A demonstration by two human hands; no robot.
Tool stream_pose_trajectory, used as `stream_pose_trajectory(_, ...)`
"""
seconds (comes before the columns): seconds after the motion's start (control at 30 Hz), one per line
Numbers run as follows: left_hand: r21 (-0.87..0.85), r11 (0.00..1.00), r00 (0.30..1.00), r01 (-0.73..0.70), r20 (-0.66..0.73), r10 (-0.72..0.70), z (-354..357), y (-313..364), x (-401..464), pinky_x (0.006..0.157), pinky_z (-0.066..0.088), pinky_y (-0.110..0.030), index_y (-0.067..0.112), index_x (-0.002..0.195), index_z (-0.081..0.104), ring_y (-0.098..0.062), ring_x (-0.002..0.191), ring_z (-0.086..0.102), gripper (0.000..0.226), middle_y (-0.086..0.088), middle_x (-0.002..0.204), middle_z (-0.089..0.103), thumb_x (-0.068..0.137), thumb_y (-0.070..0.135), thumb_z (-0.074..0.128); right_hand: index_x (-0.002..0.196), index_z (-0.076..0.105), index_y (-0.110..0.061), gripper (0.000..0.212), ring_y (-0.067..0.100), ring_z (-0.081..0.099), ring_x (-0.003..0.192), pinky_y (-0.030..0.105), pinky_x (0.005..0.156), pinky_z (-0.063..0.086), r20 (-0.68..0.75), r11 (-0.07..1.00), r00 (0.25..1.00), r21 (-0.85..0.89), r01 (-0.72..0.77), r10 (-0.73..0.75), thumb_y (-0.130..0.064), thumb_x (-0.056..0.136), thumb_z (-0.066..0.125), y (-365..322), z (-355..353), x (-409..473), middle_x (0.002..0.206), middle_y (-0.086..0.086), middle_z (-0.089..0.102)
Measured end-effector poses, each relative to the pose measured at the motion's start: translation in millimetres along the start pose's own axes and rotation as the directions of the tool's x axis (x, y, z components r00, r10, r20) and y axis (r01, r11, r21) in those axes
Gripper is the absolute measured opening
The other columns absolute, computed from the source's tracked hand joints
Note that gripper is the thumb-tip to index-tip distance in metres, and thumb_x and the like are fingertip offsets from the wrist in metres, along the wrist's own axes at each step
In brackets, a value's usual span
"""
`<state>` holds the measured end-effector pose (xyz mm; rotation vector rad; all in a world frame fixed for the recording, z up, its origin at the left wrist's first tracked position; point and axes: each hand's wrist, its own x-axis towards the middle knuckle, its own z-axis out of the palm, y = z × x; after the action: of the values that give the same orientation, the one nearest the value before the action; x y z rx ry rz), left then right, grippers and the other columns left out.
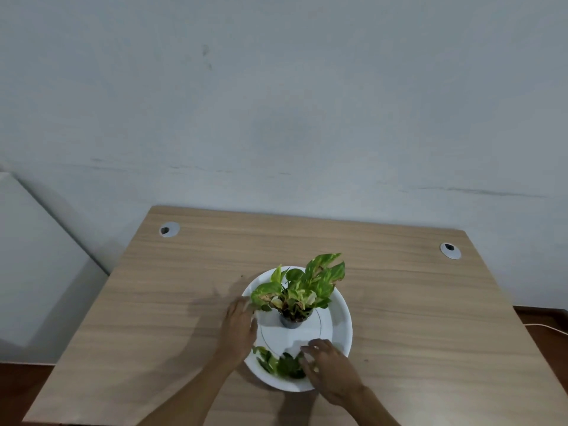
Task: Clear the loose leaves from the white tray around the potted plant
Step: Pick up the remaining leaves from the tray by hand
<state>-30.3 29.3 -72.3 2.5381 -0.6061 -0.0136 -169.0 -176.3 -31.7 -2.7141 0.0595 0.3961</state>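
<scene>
A: The grip of the right hand: fingers spread loose over the loose leaves, nothing pinched yet. Why there?

B: The leaves lie heaped at the near rim of the white tray, in front of the potted plant.

A: And the left hand?

B: Open, flat against the tray's left edge, probably steadying it on the table.
</scene>
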Motion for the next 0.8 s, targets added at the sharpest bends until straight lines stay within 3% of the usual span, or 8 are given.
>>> stream_pose_trajectory(0.13,-0.254,0.881,0.916,0.399,0.056,-0.398,-15,1,9,0.092,0.047,-0.033,0.007,0.117,0.065,-0.03,0.112,0.059,0.031,-0.014,0.12,0.062,0.089,0.001,0.053,0.144,0.04,-0.028,0.096,0.016,0.03,0.136,0.034,0.113,0.03,0.185,0.996,0.98,-0.016,0.084,-0.08,-0.086,0.07,0.021,10,-4,-5,0.147,-0.002,0.038)
stream_pose_trajectory(0.23,-0.331,0.812,0.872,0.48,0.074,-0.485,-19,0,11,0.072,0.049,-0.027,0.016,0.09,0.068,-0.029,0.084,0.066,0.026,-0.014,0.098,0.072,0.084,-0.004,0.054,0.143,0.043,-0.026,0.087,0.019,0.03,0.137,0.036,0.114,0.028,0.243,0.991,0.966,-0.076,0.113,-0.092,-0.082,0.076,0.041,20,-10,-1,0.149,0.001,0.037)
stream_pose_trajectory(0.3,-0.398,0.729,0.818,0.557,0.114,-0.563,-19,1,12,0.069,0.046,-0.027,0.018,0.078,0.063,-0.029,0.083,0.066,0.021,-0.01,0.084,0.071,0.079,-0.003,0.06,0.141,0.046,-0.025,0.092,0.02,0.03,0.139,0.035,0.116,0.025,0.263,0.984,0.959,-0.114,0.137,-0.103,-0.086,0.073,0.042,27,-12,0,0.15,0.001,0.037)
stream_pose_trajectory(0.43,-0.537,0.485,0.677,0.69,0.242,-0.695,-18,0,9,0.077,0.051,-0.032,0.009,0.087,0.062,-0.03,0.091,0.067,0.017,-0.01,0.089,0.07,0.074,0.0,0.069,0.142,0.044,-0.023,0.115,0.018,0.025,0.143,0.032,0.119,0.014,0.272,0.983,0.958,-0.125,0.133,-0.095,-0.094,0.054,0.03,34,-22,5,0.153,0.001,0.036)
stream_pose_trajectory(0.53,-0.544,0.393,0.618,0.741,0.325,-0.716,-16,-6,7,0.081,0.055,-0.038,0.005,0.094,0.069,-0.031,0.089,0.067,0.019,-0.011,0.092,0.07,0.075,0.002,0.069,0.147,0.035,-0.024,0.12,0.02,0.019,0.146,0.037,0.12,0.011,0.305,0.978,0.951,-0.177,0.109,-0.051,-0.091,0.048,0.027,33,-34,12,0.157,0.003,0.029)
stream_pose_trajectory(0.6,-0.57,0.286,0.563,0.77,0.397,-0.725,-14,-8,5,0.08,0.058,-0.044,-0.001,0.091,0.069,-0.034,0.084,0.069,0.014,-0.018,0.094,0.072,0.077,-0.001,0.069,0.148,0.033,-0.022,0.109,0.022,0.021,0.146,0.038,0.12,0.014,0.309,0.978,0.951,-0.194,0.08,-0.017,-0.086,0.061,0.043,32,-41,14,0.157,0.005,0.028)
stream_pose_trajectory(0.67,-0.596,0.144,0.507,0.79,0.502,-0.7,-16,-3,1,0.076,0.058,-0.045,-0.008,0.097,0.065,-0.035,0.084,0.068,0.017,-0.022,0.096,0.07,0.08,-0.005,0.066,0.145,0.039,-0.017,0.073,0.024,0.03,0.142,0.038,0.117,0.022,0.267,0.984,0.963,-0.166,0.07,-0.023,-0.059,0.087,0.055,26,-44,13,0.153,0.007,0.036)
stream_pose_trajectory(0.8,-0.585,0.05,0.494,0.81,0.632,-0.598,-21,19,-11,0.054,0.058,-0.036,-0.009,0.094,0.062,-0.034,0.079,0.068,0.013,-0.021,0.089,0.07,0.08,-0.01,0.062,0.14,0.045,-0.012,0.043,0.028,0.04,0.133,0.042,0.11,0.035,0.19,0.991,0.981,-0.118,0.055,-0.032,-0.031,0.102,0.038,12,-36,10,0.145,0.012,0.046)
